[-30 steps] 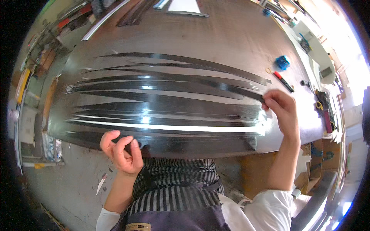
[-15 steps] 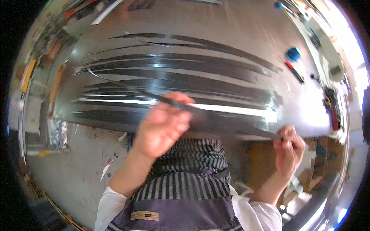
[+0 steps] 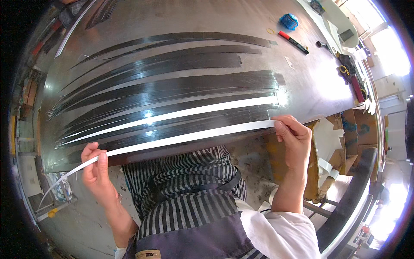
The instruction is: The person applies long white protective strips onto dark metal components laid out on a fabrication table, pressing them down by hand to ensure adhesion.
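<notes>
- The left hand (image 3: 98,170) pinches the strip (image 3: 189,137). Its thumb and fingers are together with the strip between them.
- The right hand (image 3: 295,140) pinches the right end of the same strip. Its thumb is on the near side, and its fingers are bent behind.
- The strip is long, thin and white. It runs from one hand to the other, quite straight, and slopes up toward the right hand.
- Past the left hand, the loose end of the strip bends down and away to the left.
- Between the hands, the strip is over the near edge of the table (image 3: 224,18). I cannot tell if it touches it.
- Just past the held strip lies a white band (image 3: 181,113), flat on the table, beside dark bands.
- More dark bands (image 3: 189,83) lie farther past both hands, side by side, some of them touching.
- Past the right hand, well away from it, is a red and black pen (image 3: 293,42), with a blue ball (image 3: 289,21) just behind it.
- Farther right of that hand are scissors with yellow handles (image 3: 343,70).
- Close by the right hand, to its right, are brown boxes (image 3: 364,129).
- Nearer the body, between the two arms, is a striped apron (image 3: 185,216).
</notes>
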Demonstrator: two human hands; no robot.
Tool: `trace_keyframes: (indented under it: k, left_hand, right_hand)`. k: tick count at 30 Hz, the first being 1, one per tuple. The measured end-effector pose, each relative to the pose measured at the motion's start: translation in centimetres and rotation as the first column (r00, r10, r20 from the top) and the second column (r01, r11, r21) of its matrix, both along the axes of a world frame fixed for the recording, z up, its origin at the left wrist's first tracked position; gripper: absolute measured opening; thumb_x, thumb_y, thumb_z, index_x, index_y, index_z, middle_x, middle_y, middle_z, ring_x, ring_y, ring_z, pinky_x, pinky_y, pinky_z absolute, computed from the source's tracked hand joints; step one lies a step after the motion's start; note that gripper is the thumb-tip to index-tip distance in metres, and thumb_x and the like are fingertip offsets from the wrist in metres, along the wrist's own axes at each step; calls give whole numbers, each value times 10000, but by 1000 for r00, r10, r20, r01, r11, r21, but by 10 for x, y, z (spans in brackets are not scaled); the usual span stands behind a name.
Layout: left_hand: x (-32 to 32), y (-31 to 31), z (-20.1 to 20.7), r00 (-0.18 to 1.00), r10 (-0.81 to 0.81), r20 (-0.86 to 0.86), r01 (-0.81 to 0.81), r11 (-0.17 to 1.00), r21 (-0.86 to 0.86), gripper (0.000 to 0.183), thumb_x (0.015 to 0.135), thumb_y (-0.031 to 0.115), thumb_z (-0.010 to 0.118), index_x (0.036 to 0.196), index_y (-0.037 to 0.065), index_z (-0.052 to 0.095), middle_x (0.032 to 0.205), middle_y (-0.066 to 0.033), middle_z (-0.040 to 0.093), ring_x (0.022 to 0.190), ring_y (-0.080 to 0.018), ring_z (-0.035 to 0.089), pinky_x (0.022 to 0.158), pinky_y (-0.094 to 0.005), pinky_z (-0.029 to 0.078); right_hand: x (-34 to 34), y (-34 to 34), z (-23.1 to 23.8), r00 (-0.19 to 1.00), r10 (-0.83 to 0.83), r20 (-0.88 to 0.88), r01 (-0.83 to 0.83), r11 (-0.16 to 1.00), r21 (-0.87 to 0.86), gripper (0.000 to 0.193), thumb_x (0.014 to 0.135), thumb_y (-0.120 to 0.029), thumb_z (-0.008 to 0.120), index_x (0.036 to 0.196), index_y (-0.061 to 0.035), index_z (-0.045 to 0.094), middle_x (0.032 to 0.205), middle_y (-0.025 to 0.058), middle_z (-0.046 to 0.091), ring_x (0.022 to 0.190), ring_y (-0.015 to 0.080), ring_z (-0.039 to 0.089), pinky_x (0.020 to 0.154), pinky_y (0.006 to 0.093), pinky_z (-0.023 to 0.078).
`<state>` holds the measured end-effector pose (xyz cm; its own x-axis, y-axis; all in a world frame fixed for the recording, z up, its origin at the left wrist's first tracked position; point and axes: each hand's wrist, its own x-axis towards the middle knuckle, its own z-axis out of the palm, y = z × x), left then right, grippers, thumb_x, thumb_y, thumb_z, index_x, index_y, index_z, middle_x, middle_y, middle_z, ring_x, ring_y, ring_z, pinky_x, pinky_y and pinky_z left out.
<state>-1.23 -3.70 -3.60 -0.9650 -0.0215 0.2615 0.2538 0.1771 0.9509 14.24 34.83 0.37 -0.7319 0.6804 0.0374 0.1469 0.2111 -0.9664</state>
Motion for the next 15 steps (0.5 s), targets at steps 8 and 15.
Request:
trace_keyframes:
  k: [8, 15]
  left_hand:
    - [0, 10, -2, 998, 60, -4, -59, 974, -216, 47, 874, -12, 688, 858, -46, 660, 1151, -95, 569, 1002, -149, 551, 868, -260, 441]
    - [2, 10, -2, 998, 64, -21, -67, 948, -311, 63, 862, -5, 706, 850, -49, 663, 1114, -80, 578, 991, -143, 553, 849, -253, 443]
  right_hand:
    - [-8, -4, -14, 981, -163, 102, 160, 986, 42, 156, 813, -3, 759, 958, 26, 710, 757, -6, 642, 688, 32, 534, 630, 195, 455]
    - [-10, -5, -14, 971, -179, 156, 167, 982, 86, 138, 808, -10, 767, 920, 31, 698, 729, 3, 651, 634, 37, 555, 554, 194, 465]
